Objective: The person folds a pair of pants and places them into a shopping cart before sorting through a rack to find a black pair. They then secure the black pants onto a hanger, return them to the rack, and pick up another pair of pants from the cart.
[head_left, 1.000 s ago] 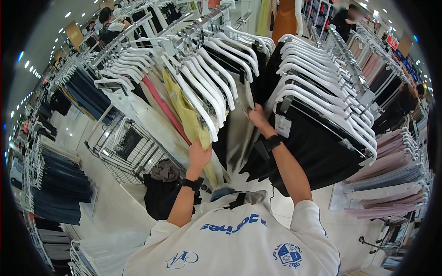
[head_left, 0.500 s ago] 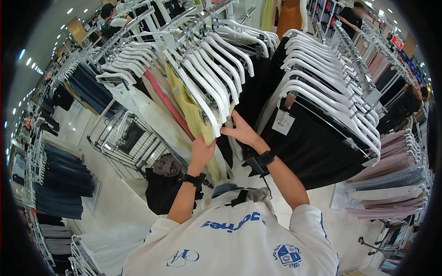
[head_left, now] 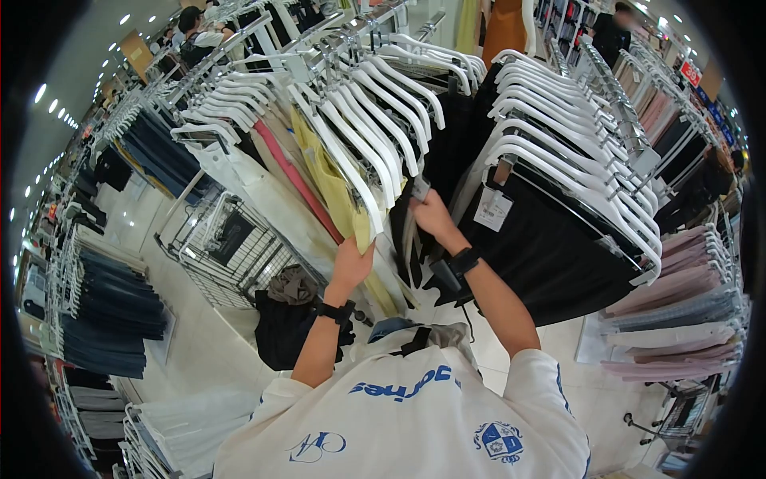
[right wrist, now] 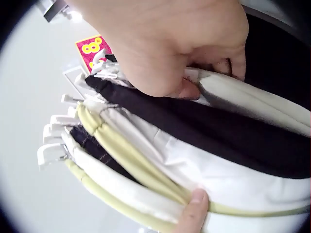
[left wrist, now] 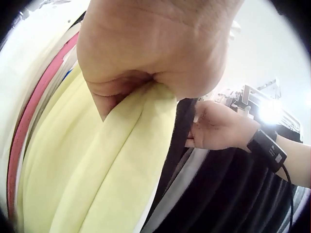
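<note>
In the head view my left hand [head_left: 352,263] grips the edge of a yellow garment [head_left: 321,180] hanging on a white hanger. The left wrist view shows its fingers curled round that yellow fabric [left wrist: 131,141]. My right hand [head_left: 435,217] is a little to the right, among the hanging clothes beside a small tag [head_left: 420,188]. In the right wrist view the right hand [right wrist: 180,43] pinches a pale garment [right wrist: 252,99] behind a black one [right wrist: 204,126]. A left fingertip [right wrist: 194,211] shows below, against the white and yellow clothes.
Black garments [head_left: 550,239] with a white tag hang on the rack at the right. A wire cart [head_left: 219,243] stands at the lower left, dark clothes [head_left: 291,331] beside it. Further racks of jeans [head_left: 96,311] and pink clothes [head_left: 666,319] stand at both sides; people are in the background.
My right hand first left the pale garment for the hangers near my left hand, then moved slightly right among the clothes. My left hand stays on the yellow garment.
</note>
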Available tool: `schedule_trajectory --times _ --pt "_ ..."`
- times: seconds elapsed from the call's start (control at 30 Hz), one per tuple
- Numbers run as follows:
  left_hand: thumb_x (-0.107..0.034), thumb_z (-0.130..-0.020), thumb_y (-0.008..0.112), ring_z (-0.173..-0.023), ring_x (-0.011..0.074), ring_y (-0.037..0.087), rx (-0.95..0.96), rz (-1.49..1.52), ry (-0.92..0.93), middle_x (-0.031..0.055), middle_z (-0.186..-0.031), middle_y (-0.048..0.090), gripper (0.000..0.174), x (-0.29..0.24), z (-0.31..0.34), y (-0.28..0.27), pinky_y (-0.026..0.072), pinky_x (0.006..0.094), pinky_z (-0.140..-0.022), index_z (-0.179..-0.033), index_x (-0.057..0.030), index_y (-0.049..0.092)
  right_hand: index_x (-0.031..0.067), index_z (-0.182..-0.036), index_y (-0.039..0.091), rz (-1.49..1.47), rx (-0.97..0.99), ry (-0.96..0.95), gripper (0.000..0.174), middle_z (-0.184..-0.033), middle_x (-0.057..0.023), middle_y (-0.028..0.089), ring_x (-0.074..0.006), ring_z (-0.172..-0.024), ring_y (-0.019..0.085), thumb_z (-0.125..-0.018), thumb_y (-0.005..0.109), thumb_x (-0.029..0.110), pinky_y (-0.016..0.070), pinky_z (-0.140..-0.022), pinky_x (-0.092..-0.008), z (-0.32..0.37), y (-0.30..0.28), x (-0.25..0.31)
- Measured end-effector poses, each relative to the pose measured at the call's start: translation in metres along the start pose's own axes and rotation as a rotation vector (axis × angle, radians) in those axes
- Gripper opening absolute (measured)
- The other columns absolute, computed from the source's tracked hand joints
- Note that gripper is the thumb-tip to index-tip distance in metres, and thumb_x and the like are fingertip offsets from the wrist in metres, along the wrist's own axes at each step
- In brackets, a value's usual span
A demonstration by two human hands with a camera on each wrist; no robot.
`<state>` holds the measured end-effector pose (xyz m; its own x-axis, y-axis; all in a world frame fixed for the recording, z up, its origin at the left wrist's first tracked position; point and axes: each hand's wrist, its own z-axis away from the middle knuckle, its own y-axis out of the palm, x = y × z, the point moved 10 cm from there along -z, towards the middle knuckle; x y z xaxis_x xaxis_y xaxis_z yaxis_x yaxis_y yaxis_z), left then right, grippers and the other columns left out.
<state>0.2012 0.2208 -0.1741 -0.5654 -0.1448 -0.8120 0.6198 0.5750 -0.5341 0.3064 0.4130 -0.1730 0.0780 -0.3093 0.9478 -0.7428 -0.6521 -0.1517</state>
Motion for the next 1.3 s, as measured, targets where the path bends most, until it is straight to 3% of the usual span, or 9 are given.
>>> schedule_trajectory --times 0.27,0.37,0.53,0.63,0.73,0.87,0.97,1.1,1.3 --pt "-0.019 -0.091 0.064 -0.099 0.0503 0.061 0.014 -0.031 -0.079 0.0308 -0.1 0.067 0.031 0.003 0.002 -0.005 0.0514 0.0504 -0.082 -0.112 0.0033 0.065 -0.0044 -0.111 0.06 -0.1 -0.044 0.204 0.026 -0.091 -0.0048 0.063 -0.0153 -0.084 0.055 -0.092 0.055 0.013 0.0457 -0.079 -0.0321 0.012 -0.022 0.006" --pt "-0.019 -0.091 0.064 -0.099 0.05 0.061 -0.032 -0.03 -0.051 0.0305 -0.1 0.067 0.031 0.0 0.002 -0.002 0.0515 0.0509 -0.082 -0.111 0.0033 0.065 -0.0035 -0.125 0.055 -0.42 -0.122 0.055 0.038 -0.106 -0.0081 0.065 -0.0172 -0.094 0.058 -0.096 0.06 0.02 0.0461 -0.088 -0.0317 0.017 -0.011 0.03" --pt "-0.019 -0.091 0.064 -0.1 0.0497 0.061 -0.036 -0.052 -0.061 0.0307 -0.1 0.068 0.031 -0.006 0.003 0.003 0.0516 0.0511 -0.083 -0.112 0.0035 0.066 -0.0035 -0.127 0.056 -0.13 -0.183 -0.055 0.038 -0.104 -0.0153 0.069 -0.0199 -0.095 0.062 -0.101 0.056 0.024 0.0477 -0.088 -0.0338 0.019 -0.011 0.028" --pt "-0.021 -0.095 0.062 -0.098 0.0486 0.063 -0.039 -0.072 -0.047 0.0299 -0.099 0.069 0.032 -0.007 0.004 0.005 0.0517 0.0486 -0.081 -0.114 0.0045 0.065 -0.0053 -0.123 0.058 0.08 -0.196 0.301 0.043 -0.111 -0.0224 0.068 -0.0315 -0.099 0.065 -0.101 0.054 0.031 0.0477 -0.091 -0.037 0.019 -0.038 -0.021" --pt "-0.023 -0.098 0.06 -0.096 0.0474 0.065 -0.038 -0.078 -0.028 0.0288 -0.097 0.07 0.033 -0.011 0.004 0.003 0.0517 0.046 -0.079 -0.114 0.0055 0.064 -0.0037 -0.125 0.058 0.043 -0.395 0.145 0.048 -0.125 -0.028 0.063 -0.0439 -0.119 0.057 -0.102 0.05 0.037 0.0431 -0.1 -0.0446 0.021 -0.058 -0.024" --pt "-0.02 -0.093 0.063 -0.101 0.0496 0.062 -0.03 -0.02 -0.064 0.0318 -0.101 0.067 0.032 -0.008 0.002 0.006 0.052 0.0502 -0.083 -0.114 0.0044 0.065 -0.0044 -0.123 0.058 0.148 -0.416 0.201 0.048 -0.121 -0.025 0.065 -0.0361 -0.114 0.061 -0.1 0.054 0.037 0.0441 -0.1 -0.04 0.027 -0.059 -0.018" --pt "-0.021 -0.094 0.063 -0.101 0.0496 0.062 -0.021 -0.024 -0.087 0.0315 -0.101 0.067 0.032 -0.006 0.003 0.008 0.052 0.0504 -0.083 -0.113 0.0042 0.065 -0.0069 -0.125 0.054 -0.252 -0.152 0.067 0.052 -0.117 -0.0173 0.064 -0.0181 -0.107 0.056 -0.096 0.064 0.035 0.0426 -0.099 -0.031 0.029 -0.021 0.022" --pt "-0.023 -0.099 0.06 -0.092 0.0467 0.066 -0.035 -0.045 -0.022 0.0286 -0.093 0.069 0.032 -0.012 0.002 0.008 0.0514 0.0461 -0.076 -0.111 0.0057 0.065 -0.0039 -0.131 0.051 -0.024 -0.194 -0.168 0.051 -0.121 -0.0195 0.064 -0.0223 -0.109 0.061 -0.095 0.065 0.029 0.0452 -0.098 -0.0346 0.041 -0.008 0.077" --pt "-0.024 -0.099 0.059 -0.089 0.0481 0.065 -0.032 -0.08 -0.045 0.0293 -0.09 0.068 0.032 -0.007 0.002 0.005 0.0509 0.0466 -0.075 -0.112 0.0047 0.065 -0.0081 -0.123 0.056 -0.041 -0.181 0.121 0.045 -0.115 -0.0282 0.067 -0.0366 -0.115 0.064 -0.1 0.057 0.03 0.0469 -0.096 -0.0379 0.019 -0.012 -0.001"
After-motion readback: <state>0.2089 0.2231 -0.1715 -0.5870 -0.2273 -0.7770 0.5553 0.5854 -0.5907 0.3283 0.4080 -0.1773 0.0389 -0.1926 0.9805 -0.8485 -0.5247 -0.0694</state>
